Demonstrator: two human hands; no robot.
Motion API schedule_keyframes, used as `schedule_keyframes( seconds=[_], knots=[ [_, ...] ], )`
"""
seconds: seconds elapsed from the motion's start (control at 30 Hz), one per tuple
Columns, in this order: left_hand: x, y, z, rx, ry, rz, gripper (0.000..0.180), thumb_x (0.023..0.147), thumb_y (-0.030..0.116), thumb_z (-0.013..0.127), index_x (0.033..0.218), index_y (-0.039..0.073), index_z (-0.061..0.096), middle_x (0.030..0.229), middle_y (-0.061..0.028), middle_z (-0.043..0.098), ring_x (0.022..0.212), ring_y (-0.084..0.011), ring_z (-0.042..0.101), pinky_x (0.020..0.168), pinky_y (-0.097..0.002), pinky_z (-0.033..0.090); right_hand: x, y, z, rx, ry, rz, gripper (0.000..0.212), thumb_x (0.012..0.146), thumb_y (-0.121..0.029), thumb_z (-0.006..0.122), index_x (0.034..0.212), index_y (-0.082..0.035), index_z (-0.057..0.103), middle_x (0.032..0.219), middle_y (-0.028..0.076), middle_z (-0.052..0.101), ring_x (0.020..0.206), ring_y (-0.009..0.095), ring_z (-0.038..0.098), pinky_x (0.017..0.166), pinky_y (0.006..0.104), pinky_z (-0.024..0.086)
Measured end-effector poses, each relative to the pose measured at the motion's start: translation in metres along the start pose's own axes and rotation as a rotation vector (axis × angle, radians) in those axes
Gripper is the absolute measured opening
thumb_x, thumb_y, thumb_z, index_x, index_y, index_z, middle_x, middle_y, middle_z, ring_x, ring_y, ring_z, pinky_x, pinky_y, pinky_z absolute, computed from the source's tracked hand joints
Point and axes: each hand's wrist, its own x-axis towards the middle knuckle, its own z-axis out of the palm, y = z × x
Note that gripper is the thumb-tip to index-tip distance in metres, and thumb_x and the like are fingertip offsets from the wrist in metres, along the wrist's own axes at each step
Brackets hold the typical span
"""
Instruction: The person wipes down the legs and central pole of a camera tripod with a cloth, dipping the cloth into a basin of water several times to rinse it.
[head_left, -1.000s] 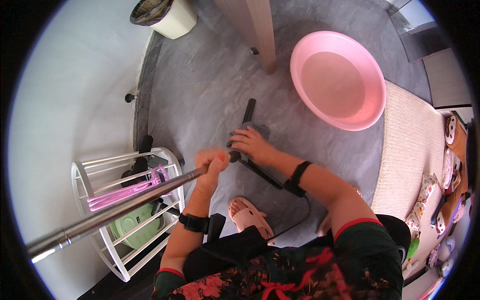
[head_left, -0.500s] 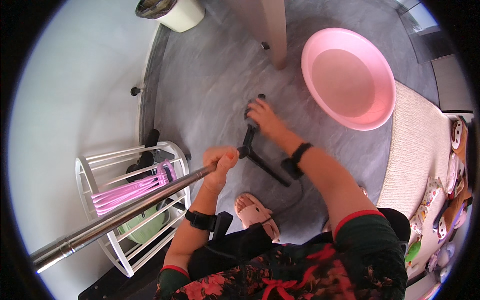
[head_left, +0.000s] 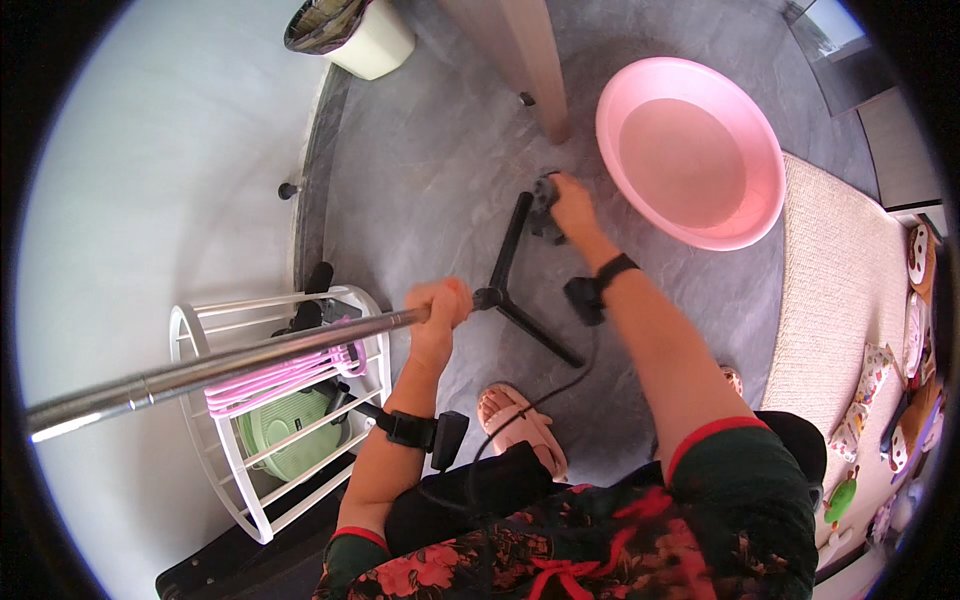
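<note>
A: Please, what is in the room, from the left?

B: First a pale wall (head_left: 110, 250), then a white rack (head_left: 383, 335) with pink hangers (head_left: 290, 380), and a bin (head_left: 375, 45) farther off. The left hand (head_left: 438, 303) is closed around a metal pole (head_left: 250, 360); its black fork (head_left: 492, 298) is over the grey, marbled floor (head_left: 430, 200).

A: And to the right of it?

B: The right hand (head_left: 572, 208) grips a dark grey piece (head_left: 544, 200), just beside the fork's upper arm. Then come a pink basin (head_left: 757, 180) and a beige mat (head_left: 830, 270).

A: What is difficult to see?

B: The pole's far end is cut off, and the pole covers part of the rack. The right fingers are mostly hidden, so I cannot tell the piece's whole shape. The left hand is a little blurred.
</note>
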Motion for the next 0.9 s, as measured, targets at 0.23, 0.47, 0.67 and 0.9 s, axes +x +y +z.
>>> schedule_keyframes(
  seconds=[0.23,0.47,0.67,0.9],
  knots=[
    [0.026,0.024,-0.009,-0.088,0.289,0.081,0.044,0.097,0.017,0.047,0.057,0.008,0.03,0.051,0.0011,0.028,0.045,-0.0091,0.026,0.046,-0.0272,0.024,-0.011,0.004,-0.069,0.541,-0.023,0.097,0.039,0.077,0.007,0.049,0.113,-0.003,0.062,0.104,0.01,0.066,0.097,0.02,0.06,0.086,0.0282,0.044],
    [0.044,0.038,-0.016,0.018,0.599,0.197,0.042,0.097,0.017,0.045,0.058,0.01,0.03,0.05,0.0022,0.027,0.044,-0.0081,0.022,0.047,-0.0248,0.027,-0.014,-0.053,-0.108,0.715,0.033,0.042,0.038,0.079,0.006,0.049,0.115,-0.002,0.061,0.102,0.005,0.065,0.094,0.013,0.056,0.086,0.0264,0.043],
    [0.056,0.045,-0.008,0.08,0.707,0.147,0.043,0.094,0.016,0.046,0.055,0.009,0.03,0.051,0.0011,0.031,0.047,-0.0082,0.029,0.069,-0.0247,0.043,-0.037,-0.062,-0.094,0.702,-0.169,0.064,0.035,0.083,0.003,0.048,0.114,-0.003,0.061,0.099,0.007,0.066,0.094,0.013,0.056,0.083,0.0282,0.044],
    [0.053,0.013,-0.02,0.158,0.636,0.181,0.039,0.093,0.016,0.052,0.057,0.008,0.039,0.054,-0.0013,0.039,0.052,-0.0108,0.035,0.084,-0.0327,0.034,-0.096,-0.086,-0.048,0.582,-0.238,-0.064,0.033,0.075,0.007,0.054,0.106,-0.002,0.061,0.106,0.019,0.062,0.098,0.036,0.06,0.084,0.0371,0.047]
  ],
)
